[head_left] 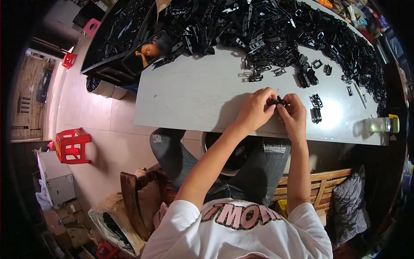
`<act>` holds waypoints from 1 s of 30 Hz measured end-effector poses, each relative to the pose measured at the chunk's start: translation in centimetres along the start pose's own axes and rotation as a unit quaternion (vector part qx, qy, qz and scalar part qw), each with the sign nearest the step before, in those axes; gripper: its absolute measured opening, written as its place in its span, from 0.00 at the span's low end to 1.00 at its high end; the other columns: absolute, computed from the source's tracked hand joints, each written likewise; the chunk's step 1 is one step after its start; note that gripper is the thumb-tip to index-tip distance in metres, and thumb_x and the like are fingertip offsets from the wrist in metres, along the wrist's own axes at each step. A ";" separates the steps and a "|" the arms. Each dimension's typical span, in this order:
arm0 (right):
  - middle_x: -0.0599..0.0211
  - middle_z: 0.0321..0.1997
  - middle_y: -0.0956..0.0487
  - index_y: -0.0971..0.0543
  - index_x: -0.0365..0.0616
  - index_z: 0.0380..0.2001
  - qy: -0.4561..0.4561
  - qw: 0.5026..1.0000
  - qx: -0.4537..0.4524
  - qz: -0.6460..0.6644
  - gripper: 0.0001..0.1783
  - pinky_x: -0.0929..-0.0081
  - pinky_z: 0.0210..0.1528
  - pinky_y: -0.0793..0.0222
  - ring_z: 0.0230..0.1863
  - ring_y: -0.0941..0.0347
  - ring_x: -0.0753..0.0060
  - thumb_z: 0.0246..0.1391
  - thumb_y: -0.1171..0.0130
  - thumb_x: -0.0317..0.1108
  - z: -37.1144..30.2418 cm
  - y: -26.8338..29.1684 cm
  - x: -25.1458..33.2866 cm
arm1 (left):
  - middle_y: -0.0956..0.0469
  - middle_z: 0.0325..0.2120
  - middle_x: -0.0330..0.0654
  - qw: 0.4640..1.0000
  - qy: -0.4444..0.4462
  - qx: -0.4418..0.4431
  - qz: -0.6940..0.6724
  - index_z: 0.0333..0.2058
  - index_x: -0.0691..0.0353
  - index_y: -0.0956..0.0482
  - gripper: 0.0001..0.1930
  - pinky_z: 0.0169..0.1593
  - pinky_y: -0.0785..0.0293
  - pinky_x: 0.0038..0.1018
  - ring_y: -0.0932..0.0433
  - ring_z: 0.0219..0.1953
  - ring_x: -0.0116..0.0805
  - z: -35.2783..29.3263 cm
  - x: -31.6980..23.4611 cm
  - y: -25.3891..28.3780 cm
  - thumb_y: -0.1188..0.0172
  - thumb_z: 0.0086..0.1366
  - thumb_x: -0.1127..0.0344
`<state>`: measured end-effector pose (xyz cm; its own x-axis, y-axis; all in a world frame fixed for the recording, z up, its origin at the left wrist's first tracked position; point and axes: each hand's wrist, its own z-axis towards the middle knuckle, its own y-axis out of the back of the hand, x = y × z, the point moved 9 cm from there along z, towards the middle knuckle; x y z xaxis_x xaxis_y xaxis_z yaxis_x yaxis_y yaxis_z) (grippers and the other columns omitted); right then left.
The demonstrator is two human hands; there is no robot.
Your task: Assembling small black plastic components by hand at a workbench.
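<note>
From my remote seat I saw a small black piece [278,101] over the smooth pale-grey tabletop [181,93], near its front edge, clamped between the fingertips of the bare left hand [255,108] and bare right hand [294,115], whose fingers hid most of it. Slotted black parts [316,108] lay just right of the right hand; beyond spread a tangled glossy black heap [276,47].

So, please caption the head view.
Left hand and right hand pinch a black part at a tabletop heaped with slotted pieces.

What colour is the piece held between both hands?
Black; the piece shows best in the head view.
</note>
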<state>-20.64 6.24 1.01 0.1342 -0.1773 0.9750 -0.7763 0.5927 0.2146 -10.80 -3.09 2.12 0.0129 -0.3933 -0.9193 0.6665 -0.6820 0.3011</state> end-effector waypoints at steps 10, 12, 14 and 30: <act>0.66 0.32 0.25 0.30 0.40 0.33 0.014 0.970 -0.022 0.241 0.09 0.79 0.33 0.28 0.30 0.26 0.76 0.48 0.46 0.17 -0.4 1.8 -0.8 | 0.29 0.30 0.33 0.973 0.058 0.030 -0.220 0.39 0.60 0.27 0.13 0.35 0.30 0.18 0.29 0.32 0.19 0.1 2.1 0.7 0.44 0.57 0.83; 0.63 0.35 0.24 0.29 0.38 0.35 0.170 0.949 -0.096 -0.246 0.14 0.74 0.35 0.28 0.34 0.25 0.69 0.42 0.45 0.16 -1.1 3.4 2.0 | 0.28 0.31 0.35 0.994 0.026 0.037 -0.102 0.38 0.60 0.27 0.13 0.35 0.30 0.19 0.28 0.32 0.22 0.3 0.7 0.7 0.45 0.56 0.83; 0.63 0.38 0.24 0.29 0.38 0.36 0.242 0.901 -0.082 -0.349 0.16 0.71 0.37 0.28 0.37 0.26 0.65 0.39 0.45 0.16 -1.9 3.0 3.3 | 0.28 0.33 0.44 0.995 -0.068 0.043 0.055 0.36 0.62 0.26 0.13 0.35 0.28 0.30 0.24 0.32 0.42 0.0 -1.0 0.5 0.46 0.52 0.83; 0.54 0.59 0.32 0.31 0.41 0.55 0.299 0.842 0.001 -0.449 0.30 0.61 0.59 0.40 0.58 0.36 0.51 0.43 0.48 0.19 -0.4 1.3 4.2 | 0.25 0.41 0.36 0.942 -0.202 0.170 0.207 0.35 0.57 0.22 0.12 0.50 0.31 0.35 0.28 0.45 0.38 -2.1 -3.8 -2.6 0.39 0.50 0.75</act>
<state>-20.85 6.61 5.40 0.9534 -0.1260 0.2741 -0.1971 0.4279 0.8821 -11.03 1.50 4.31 -0.1105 -0.8244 -0.5551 0.3887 -0.5499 0.7393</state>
